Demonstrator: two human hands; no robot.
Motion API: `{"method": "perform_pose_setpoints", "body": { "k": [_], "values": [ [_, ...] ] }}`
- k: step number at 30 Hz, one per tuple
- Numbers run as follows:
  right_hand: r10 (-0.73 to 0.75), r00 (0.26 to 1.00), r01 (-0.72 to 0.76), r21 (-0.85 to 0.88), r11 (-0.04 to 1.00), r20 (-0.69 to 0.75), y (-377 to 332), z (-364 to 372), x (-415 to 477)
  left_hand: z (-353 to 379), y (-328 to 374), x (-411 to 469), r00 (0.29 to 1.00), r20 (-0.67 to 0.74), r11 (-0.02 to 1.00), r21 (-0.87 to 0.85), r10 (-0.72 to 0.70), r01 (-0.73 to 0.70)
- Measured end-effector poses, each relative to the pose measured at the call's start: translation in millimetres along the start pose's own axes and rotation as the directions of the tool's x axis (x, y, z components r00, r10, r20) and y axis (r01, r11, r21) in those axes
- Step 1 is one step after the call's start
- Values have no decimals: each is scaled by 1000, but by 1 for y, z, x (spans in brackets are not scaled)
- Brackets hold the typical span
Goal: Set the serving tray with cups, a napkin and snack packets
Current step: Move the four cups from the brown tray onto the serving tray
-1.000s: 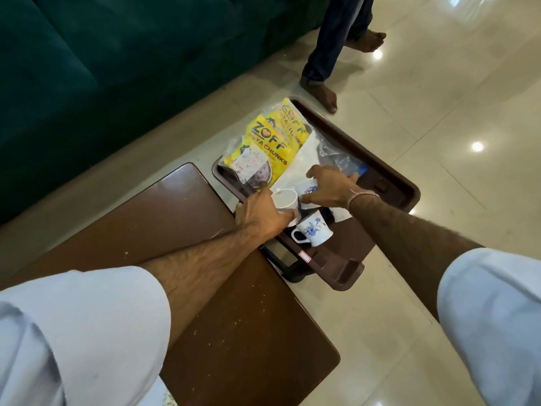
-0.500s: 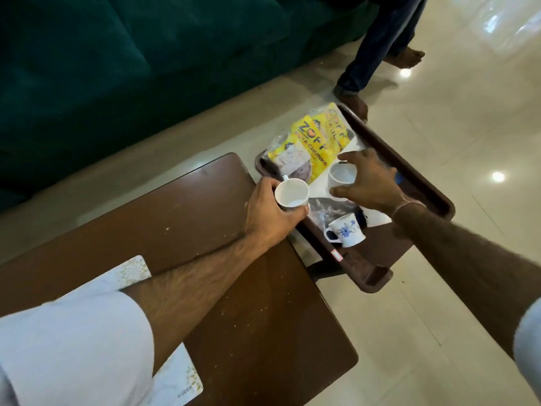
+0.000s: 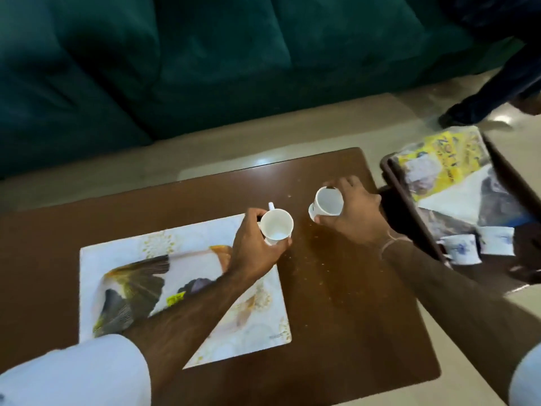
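My left hand (image 3: pixel 257 250) grips a white cup (image 3: pixel 276 225) above the brown table, over the corner of a placemat. My right hand (image 3: pixel 355 215) holds a second white cup (image 3: pixel 328 202), tilted with its mouth toward me. The dark brown serving tray (image 3: pixel 409 212) sits off the table's right edge. On it lie a yellow snack packet (image 3: pixel 456 153), a white napkin (image 3: pixel 456 197) and two white cups with blue flowers (image 3: pixel 462 249), (image 3: pixel 497 240).
A white placemat with a bird print (image 3: pixel 164 276) lies on the brown table (image 3: pixel 336 288). A dark green sofa (image 3: pixel 205 63) runs along the far side. Another person's leg and foot (image 3: pixel 480 104) stand on the tiled floor at the upper right.
Both hands have lifted a white cup each out of the tray and carried them left over the table. My view has swung left, so the tray now sits at the right edge.
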State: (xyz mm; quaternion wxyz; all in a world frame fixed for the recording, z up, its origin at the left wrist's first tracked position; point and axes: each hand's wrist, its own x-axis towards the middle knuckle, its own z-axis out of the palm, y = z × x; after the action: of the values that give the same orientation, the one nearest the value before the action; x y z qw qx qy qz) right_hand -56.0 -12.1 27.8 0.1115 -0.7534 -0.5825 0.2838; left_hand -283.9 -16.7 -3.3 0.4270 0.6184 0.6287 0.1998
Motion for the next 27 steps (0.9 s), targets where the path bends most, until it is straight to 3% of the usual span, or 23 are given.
{"method": "perform_pose_setpoints", "body": {
  "k": [4, 11, 17, 27],
  "values": [
    [-82, 993, 85, -23, 996, 90, -68, 51, -6, -50, -50, -27, 984, -55, 983, -83, -170, 165],
    [-193, 960, 202, -29, 979, 202, -166, 134, -26, -115, -134, -80, 932, -253, 962, -153, -260, 227],
    [-262, 930, 299, -116, 947, 258, -219, 189, -46, -136, -181, -114, 903, -300, 951, -120, -307, 284],
    [-150, 972, 199, -292, 935, 180, -264, 237, -65, -107, -180, -135, 750, -418, 855, -323, -513, 405]
  ]
}}
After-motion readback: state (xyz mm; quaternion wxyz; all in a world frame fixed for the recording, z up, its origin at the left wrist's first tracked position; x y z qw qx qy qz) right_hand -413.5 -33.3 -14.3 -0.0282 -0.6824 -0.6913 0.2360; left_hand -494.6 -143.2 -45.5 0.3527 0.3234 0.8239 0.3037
